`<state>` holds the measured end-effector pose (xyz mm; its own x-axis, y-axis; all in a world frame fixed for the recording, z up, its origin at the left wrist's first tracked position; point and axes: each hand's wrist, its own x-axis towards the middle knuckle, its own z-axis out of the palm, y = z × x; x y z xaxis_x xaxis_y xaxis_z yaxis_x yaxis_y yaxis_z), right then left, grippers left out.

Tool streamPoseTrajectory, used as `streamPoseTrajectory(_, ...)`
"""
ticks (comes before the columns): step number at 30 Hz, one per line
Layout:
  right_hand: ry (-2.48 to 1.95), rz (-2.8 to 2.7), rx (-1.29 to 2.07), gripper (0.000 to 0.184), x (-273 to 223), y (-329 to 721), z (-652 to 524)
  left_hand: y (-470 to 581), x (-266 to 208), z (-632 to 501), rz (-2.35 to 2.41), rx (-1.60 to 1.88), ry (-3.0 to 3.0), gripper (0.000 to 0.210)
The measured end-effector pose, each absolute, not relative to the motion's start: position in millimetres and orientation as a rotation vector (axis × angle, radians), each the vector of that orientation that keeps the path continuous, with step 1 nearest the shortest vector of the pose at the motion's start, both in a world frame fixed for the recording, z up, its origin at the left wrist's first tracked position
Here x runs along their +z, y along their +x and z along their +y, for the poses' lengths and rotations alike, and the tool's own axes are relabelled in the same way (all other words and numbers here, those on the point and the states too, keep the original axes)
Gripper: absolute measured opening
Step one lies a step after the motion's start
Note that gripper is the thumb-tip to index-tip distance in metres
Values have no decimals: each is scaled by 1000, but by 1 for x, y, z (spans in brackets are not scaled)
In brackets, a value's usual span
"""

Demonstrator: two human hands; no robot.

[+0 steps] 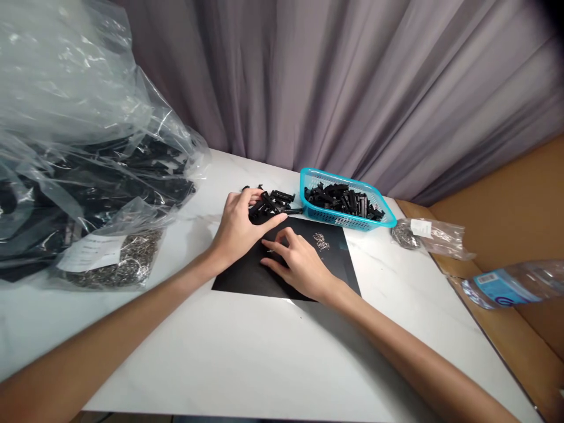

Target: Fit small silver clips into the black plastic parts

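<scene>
My left hand [242, 226] reaches to the pile of small black plastic parts [282, 198], its thumb stretched to the right and apart from the fingers. The fingertips are at the near left edge of the pile; whether they touch a part I cannot tell. My right hand [299, 261] is low over a black sheet [240, 273], thumb and forefinger apart. A tiny shiny piece seems to lie between its fingertips, too small to name. To the right of that hand, small metal pieces [321, 241] lie in a little heap on the sheet.
A blue basket [348, 218] of black parts stands behind the sheet. Large clear bags [167, 135] and a bag of metal pieces [118, 258] fill the left. On the right lie a smaller bag [434, 235] and a plastic bottle [511, 285]. A grey curtain [273, 76] hangs behind.
</scene>
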<state>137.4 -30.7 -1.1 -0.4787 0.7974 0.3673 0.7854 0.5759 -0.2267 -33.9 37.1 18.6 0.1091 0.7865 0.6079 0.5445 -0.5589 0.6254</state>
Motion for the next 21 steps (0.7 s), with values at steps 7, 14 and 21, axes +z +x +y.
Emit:
streamPoseTrajectory(7, -1268, -2146, 227, 18, 0, 154, -28, -37, 18, 39, 1326, 1455, 2178, 53)
streamPoseTrajectory(14, -1180, -1977, 523, 22, -4, 193, -53, -34, 15, 31, 1099, 1060, 2340, 58)
streamPoseTrajectory(21, -1235, -1882, 629, 18, -5, 201, -66, -30, 10, 24, 927, 830, 2433, 58)
